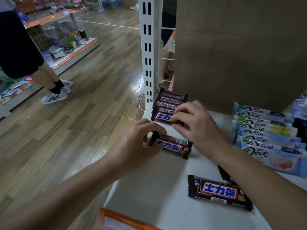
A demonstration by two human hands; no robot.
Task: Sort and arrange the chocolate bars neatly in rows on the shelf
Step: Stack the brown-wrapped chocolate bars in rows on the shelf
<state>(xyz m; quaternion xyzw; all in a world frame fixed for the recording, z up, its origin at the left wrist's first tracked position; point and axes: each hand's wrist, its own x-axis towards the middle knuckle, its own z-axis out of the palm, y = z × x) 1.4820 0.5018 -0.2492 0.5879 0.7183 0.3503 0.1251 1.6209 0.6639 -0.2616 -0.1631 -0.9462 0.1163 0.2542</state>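
Our left hand (132,143) has its fingers (153,127) curled round the left end of one dark bar (173,146), fingers on the far edge and thumb on the near edge, so that one's properly gripped. It looks to be lying low on the shelf (149,188), though we can't tell if it's fully resting. Our right hand (197,125) is just beyond it, with fingers (181,110) and thumb pinching the right end of the front bar (162,117) in the row of dark bars (171,101). The dark bar in our left hand sits just short of that front bar and roughly parallel to it. There's a strip of bare shelf between them, so they're not touching as far as we can see.

Progress-wise, we'd say the dark ones are about halfway. A handful overlap in a fairly tidy row running back toward the white post (149,47), and the one in our left hand looks next to join. Nearer us than the fingers, a loose bar (219,191) lies at a slant, and a second loose bar (224,174) is mostly hidden under our right forearm. So at least three are left to line up.

Right of the right hand, the pale blue bars (265,135) are already in a neat overlapping row, so that lot looks done. A cardboard sheet (232,47) stands behind everything, and a person (20,47) stands in the aisle, way off left.
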